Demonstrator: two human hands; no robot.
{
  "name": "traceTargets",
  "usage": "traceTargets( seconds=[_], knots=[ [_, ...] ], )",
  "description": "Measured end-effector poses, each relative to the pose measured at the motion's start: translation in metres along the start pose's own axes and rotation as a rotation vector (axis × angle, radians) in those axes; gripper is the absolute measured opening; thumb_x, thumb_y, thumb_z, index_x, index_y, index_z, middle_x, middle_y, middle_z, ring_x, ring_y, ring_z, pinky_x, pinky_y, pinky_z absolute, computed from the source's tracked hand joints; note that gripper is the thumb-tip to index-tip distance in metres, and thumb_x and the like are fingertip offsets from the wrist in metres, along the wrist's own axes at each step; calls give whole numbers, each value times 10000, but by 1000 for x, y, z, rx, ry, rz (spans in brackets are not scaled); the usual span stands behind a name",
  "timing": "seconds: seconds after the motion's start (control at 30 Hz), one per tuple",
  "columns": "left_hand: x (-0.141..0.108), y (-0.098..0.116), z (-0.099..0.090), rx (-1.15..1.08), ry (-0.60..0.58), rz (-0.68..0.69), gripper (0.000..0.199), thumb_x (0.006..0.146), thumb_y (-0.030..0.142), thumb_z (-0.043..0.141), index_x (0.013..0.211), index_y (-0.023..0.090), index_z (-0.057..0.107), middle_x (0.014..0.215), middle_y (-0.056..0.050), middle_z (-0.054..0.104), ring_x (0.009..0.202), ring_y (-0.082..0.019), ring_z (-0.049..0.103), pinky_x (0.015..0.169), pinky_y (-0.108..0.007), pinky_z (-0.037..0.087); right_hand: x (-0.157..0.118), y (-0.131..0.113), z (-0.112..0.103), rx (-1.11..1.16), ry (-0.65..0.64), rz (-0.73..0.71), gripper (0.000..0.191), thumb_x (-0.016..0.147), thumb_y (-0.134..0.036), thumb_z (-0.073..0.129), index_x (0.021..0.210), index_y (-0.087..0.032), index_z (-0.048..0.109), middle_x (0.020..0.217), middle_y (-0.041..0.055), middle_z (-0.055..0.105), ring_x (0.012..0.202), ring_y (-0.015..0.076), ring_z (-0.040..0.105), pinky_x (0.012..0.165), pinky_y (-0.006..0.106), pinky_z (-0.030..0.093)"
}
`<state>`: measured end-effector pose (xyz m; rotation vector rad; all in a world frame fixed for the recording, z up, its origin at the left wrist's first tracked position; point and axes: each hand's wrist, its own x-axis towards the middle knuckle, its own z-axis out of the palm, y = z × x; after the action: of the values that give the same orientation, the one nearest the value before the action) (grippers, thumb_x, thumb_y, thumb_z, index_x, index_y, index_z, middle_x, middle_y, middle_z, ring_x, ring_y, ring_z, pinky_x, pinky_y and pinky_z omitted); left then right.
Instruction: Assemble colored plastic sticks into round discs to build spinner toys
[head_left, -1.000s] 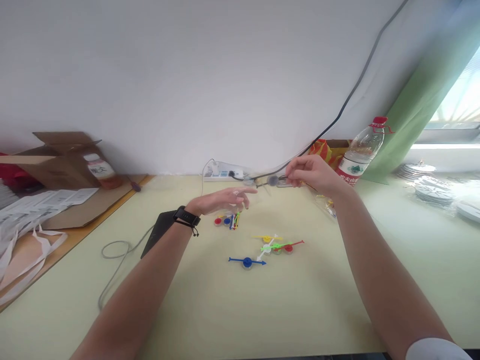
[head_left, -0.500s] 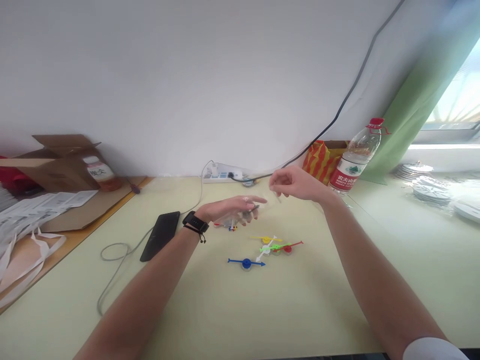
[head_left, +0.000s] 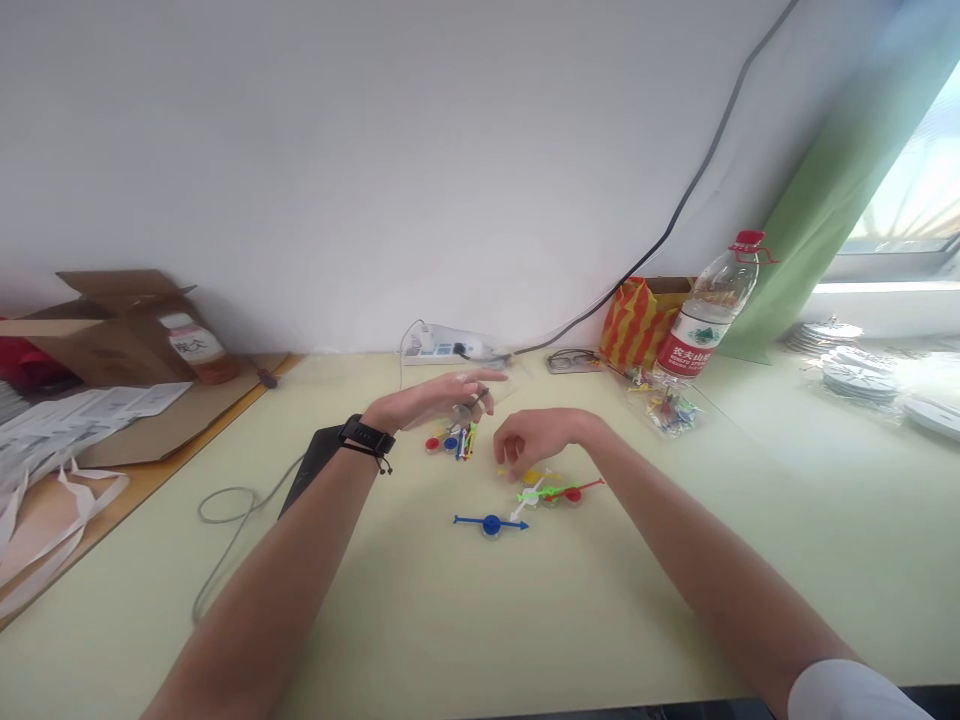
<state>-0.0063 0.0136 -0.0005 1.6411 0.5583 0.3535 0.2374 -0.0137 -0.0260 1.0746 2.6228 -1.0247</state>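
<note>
My left hand is bent around a clear plastic bag and a small dark item, over a little group of parts. That group has a red disc, a blue disc and several thin coloured arrows. My right hand points down with curled fingers at the yellow spinner; its fingertips are partly hidden. Beside it lie a white spinner, a green arrow and a red spinner. A blue spinner lies nearer me.
A black phone with a grey cable is left of my wrist. A power strip lies by the wall. On the right are a parts bag, a large bottle and white discs; a cardboard box stands left.
My right hand has moved down and left to the yellow spinner. My left hand has shifted slightly up and left, uncovering the red and blue discs and the thin arrows.
</note>
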Motion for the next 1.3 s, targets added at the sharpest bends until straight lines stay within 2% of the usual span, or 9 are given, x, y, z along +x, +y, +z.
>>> traceTargets(
  seconds=[0.13,0.27,0.37,0.57,0.67,0.77,0.97,1.2,1.3],
  knots=[
    [-1,0,0,-13,10,15,637,970,518,593,1537,247,484,1132,-123,642,988,-234,598,819,-337,468,10,-3,7,13,17,-26,228,723,-249,759,940,-181,744,923,40,770,807,187,697,632,228,471],
    [-2,0,0,-22,5,4,637,969,523,594,1538,257,485,1130,-114,645,966,-226,595,811,-336,462,-11,6,-11,121,217,34,156,745,-192,722,899,-172,734,888,53,780,785,190,720,650,232,499],
    [-2,0,0,-32,8,6,637,972,526,590,1539,253,488,1106,-110,644,974,-228,596,819,-338,456,-37,12,-29,235,460,48,84,817,-246,710,847,-167,711,861,63,777,760,185,721,663,251,528],
    [1,-4,0,-21,22,5,623,973,526,587,1524,245,510,1096,-103,641,932,-209,589,850,-340,461,-81,14,-52,406,1099,-58,309,817,-475,793,860,-176,731,802,61,744,745,189,704,714,316,594],
    [2,-4,1,-9,5,-13,632,971,534,591,1532,258,498,1128,-107,632,981,-219,589,851,-326,458,-89,6,-56,533,1292,-157,380,766,-516,844,906,-182,727,814,63,749,736,194,719,733,342,628],
    [2,-4,4,-16,0,-8,648,963,549,594,1537,267,489,1137,-106,626,967,-211,587,847,-321,455,-87,-7,-56,576,1327,-196,400,732,-516,874,892,-181,726,842,77,763,742,207,735,729,355,643],
    [5,-1,12,-19,11,2,634,955,544,604,1520,274,504,1169,-102,615,1002,-209,568,933,-340,450,-69,-28,-46,527,1267,-119,328,755,-456,853,834,-169,715,821,86,764,696,206,735,697,349,630],
    [9,2,17,-26,27,12,666,944,497,627,1538,242,464,1207,-116,610,1070,-241,579,928,-337,462,-59,-34,-39,294,1083,-79,232,790,-409,788,764,-185,736,776,61,752,752,204,690,668,303,544],
    [10,3,18,-19,34,8,662,950,488,622,1545,250,457,1198,-110,620,1047,-231,579,905,-332,467,-58,-33,-38,210,1042,-46,230,801,-407,768,751,-184,740,749,51,733,714,183,641,625,288,490]
  ],
)
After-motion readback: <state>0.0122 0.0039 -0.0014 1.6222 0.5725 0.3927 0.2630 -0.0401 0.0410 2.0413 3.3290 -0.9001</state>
